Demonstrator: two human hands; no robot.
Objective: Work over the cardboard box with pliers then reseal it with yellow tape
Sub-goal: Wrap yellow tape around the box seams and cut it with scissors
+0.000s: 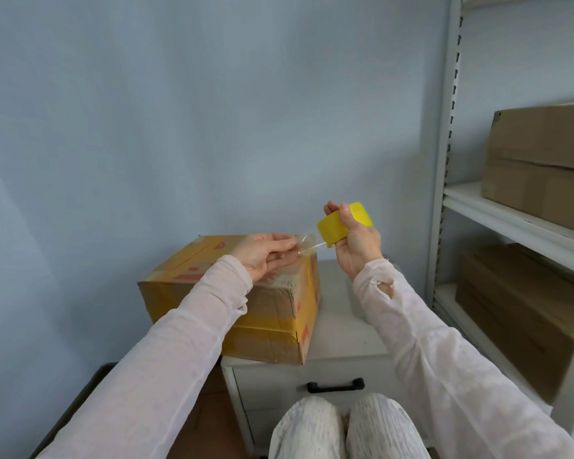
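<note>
A cardboard box (272,326) with yellow tape bands and red print sits on a white drawer cabinet (342,329), overhanging its left edge. My right hand (355,243) grips a yellow tape roll (337,226), held up above the box's right end. My left hand (265,255) hovers over the box top and pinches the free end of a thin, clear-looking tape strip (307,245) that stretches from the roll. No pliers are in view.
A grey metal shelf rack (444,180) stands at the right with brown cartons (540,160) on its shelves. The cabinet has a black drawer handle (335,385). My knees (345,425) are right in front of it. A plain blue wall is behind.
</note>
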